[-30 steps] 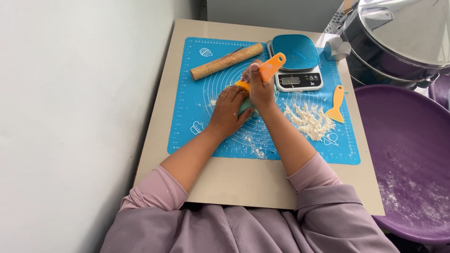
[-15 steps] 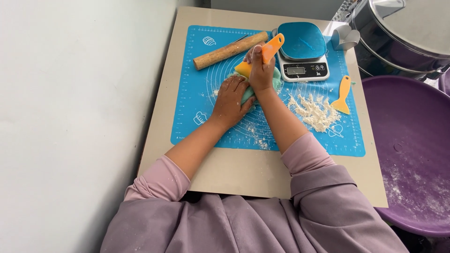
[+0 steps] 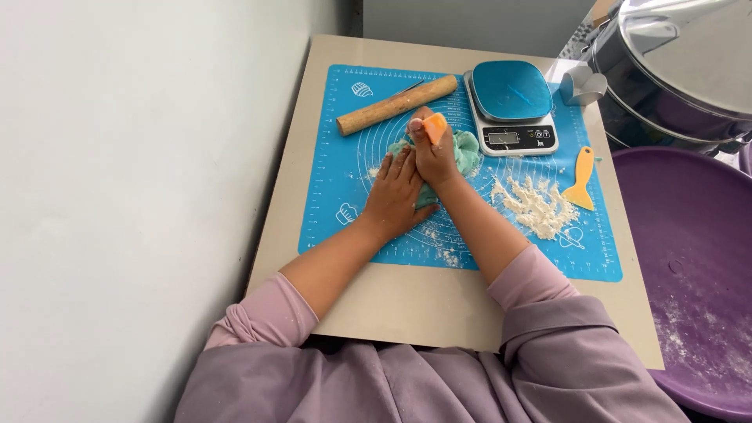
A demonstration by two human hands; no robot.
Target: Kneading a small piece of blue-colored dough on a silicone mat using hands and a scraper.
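A lump of pale green dough (image 3: 467, 153) lies on the blue silicone mat (image 3: 337, 211). My left hand (image 3: 395, 192) presses flat on the dough's near left side, fingers spread. My right hand (image 3: 432, 153) is closed around an orange scraper (image 3: 435, 125), whose handle end sticks up above my fist, and pushes down into the dough. Most of the dough is hidden under both hands.
A wooden rolling pin (image 3: 395, 104) lies at the mat's far left. A blue-topped kitchen scale (image 3: 511, 106) stands behind the dough. A heap of flour crumbs (image 3: 536, 205) and a second orange scraper (image 3: 582, 178) lie right. A purple basin (image 3: 689, 274) and steel pot (image 3: 681, 70) stand at right.
The orange scraper, earlier pointing up and right out of my right hand, is now tipped over with only its end showing. Both hands stayed on the dough.
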